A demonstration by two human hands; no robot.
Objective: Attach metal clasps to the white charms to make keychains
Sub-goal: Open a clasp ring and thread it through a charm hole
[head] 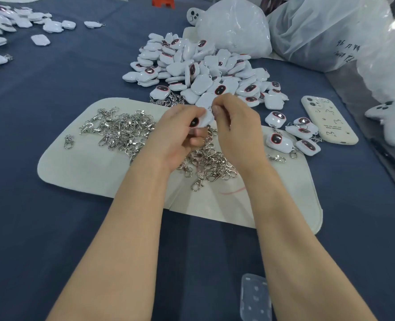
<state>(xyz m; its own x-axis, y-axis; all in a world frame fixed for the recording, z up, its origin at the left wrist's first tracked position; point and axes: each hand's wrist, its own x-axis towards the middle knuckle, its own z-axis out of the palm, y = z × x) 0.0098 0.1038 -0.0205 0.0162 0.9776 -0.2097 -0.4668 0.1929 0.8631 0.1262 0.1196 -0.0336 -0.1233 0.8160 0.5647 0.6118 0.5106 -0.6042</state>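
- Our left hand [171,133] grips one white charm [202,118] above the mat, dark face turned left; our right hand [236,126] pinches its upper edge, fingers tight together; whether a clasp is already between them we cannot tell
- We judge the step needs the charm held steady and its loop turned toward the right hand, so the clasp hooks on cleanly
- Nearest us, a clear case [256,295] lies on the counter [41,228], well apart from the work
- The cream mat [81,172] carries the tangled clasps [122,133]; they may drag neighbours along when lifted
- Right of the hands lie finished keychains [284,140], touching a phone [328,119]
- Beyond, the heap of charms [203,70] sits before plastic bags [236,26]
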